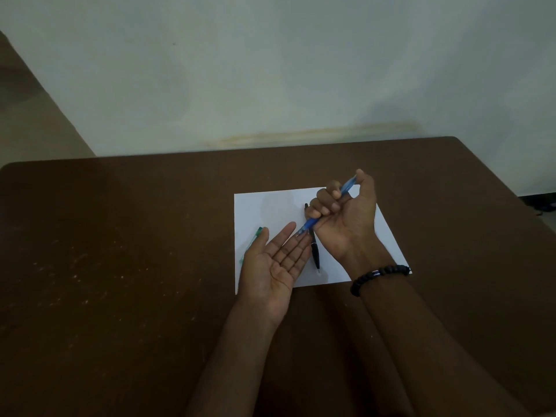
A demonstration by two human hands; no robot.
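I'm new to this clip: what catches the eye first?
The right hand grips a blue pen over a white sheet, tip toward the open left hand. A black pen lies on the sheet between them; a green pen peeks out behind the left hand.

The left forearm (237, 356) and the right forearm (421, 341) are both bare, uncovered all the way down to the left hand (275, 263) and the right hand (346, 212). Round the right wrist (365, 257) sits a bracelet (379, 273) of small round black beads, dull rather than shiny, strung in one snug row. A single pale piece with a hint of blue and red interrupts the black.
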